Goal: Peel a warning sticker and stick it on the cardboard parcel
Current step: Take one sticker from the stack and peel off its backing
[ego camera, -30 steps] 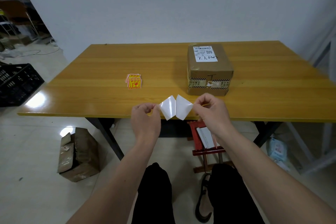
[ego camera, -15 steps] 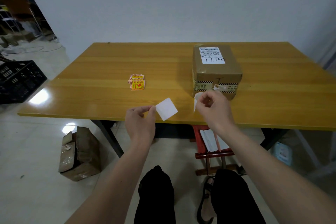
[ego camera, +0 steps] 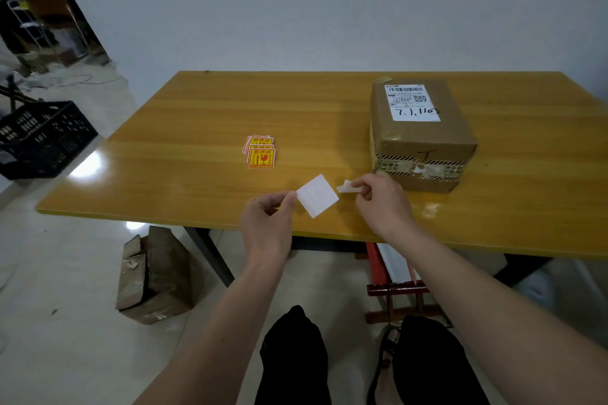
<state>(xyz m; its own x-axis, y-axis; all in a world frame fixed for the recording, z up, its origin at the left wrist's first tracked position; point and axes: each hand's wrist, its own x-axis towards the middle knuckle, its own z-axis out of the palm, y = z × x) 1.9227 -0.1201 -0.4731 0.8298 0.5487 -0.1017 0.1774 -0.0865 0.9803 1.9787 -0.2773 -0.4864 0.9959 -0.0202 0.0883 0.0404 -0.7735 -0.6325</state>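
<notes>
Flanking hands: sticker stack (ego camera: 260, 153), parcel (ego camera: 419, 131).

On the table (ego camera: 197, 115), the sticker stack (ego camera: 260, 152) lies left of the parcel (ego camera: 421, 135), well apart.

A single wide-angle view looks forward and down from the person's head, close enough that both bare forearms run in from the bottom edge. It faces across the glossy yellow wooden table (ego camera: 197, 128) toward a plain pale wall (ego camera: 329, 10), with the floor and the person's dark-clad knees below. The edges bend outward.
</notes>
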